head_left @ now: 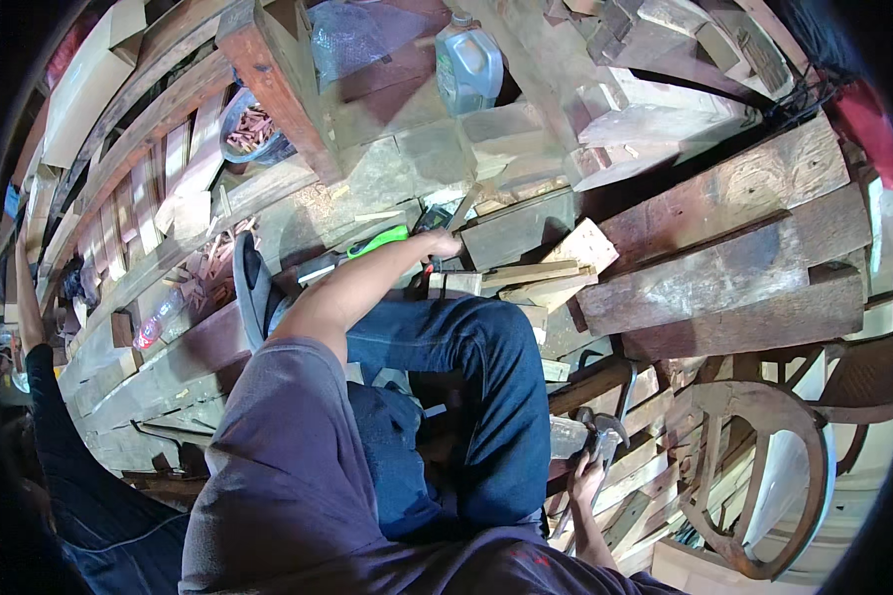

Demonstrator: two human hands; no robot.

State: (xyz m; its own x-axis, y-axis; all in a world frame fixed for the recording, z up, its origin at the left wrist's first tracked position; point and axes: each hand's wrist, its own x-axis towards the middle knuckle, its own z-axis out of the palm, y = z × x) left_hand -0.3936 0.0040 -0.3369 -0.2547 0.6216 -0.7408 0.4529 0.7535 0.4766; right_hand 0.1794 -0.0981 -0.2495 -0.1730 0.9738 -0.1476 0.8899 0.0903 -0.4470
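My left hand (439,247) reaches out among wood offcuts, its fingers curled; what they hold is hidden, though something red and black shows just below. Beside that forearm lies a saw with a bright green handle (377,241), and a dark tool (433,218) sits close above the hand. My right hand (587,483) is wrapped round the handle of a claw hammer (605,428), low on the right near my bent knee. The hammer's metal head overlaps the end of a wooden piece (566,436). Short pale wood strips (541,281) lie right of my left hand.
Heavy planks (704,268) are stacked at right, above a curved wooden frame (759,476). A plastic jug (468,67) and a bucket of wood scraps (253,129) stand farther off. At left another person's arm (32,307) extends. A plastic bottle (159,319) lies among shavings.
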